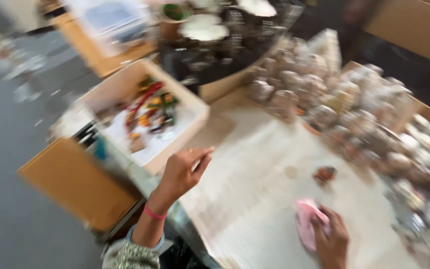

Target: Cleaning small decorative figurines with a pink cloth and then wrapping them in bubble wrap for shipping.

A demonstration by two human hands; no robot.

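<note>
Here, in a motion-blurred view, the left hand (182,172) hangs over the desk (255,164) edge, just beside the white box (125,89) of small colourful bits; its fingers are loosely curled, and whether they pinch anything cannot be told. The right hand (330,238) rests on the desk nearer the person, fingers clamped on a pink piece (304,219) that lies under them. A small dark-red item (324,174) sits on the desk just beyond it. Clear packets (354,109) are heaped along the far side. A brown carton (75,182) stands below the desk, left.
</note>
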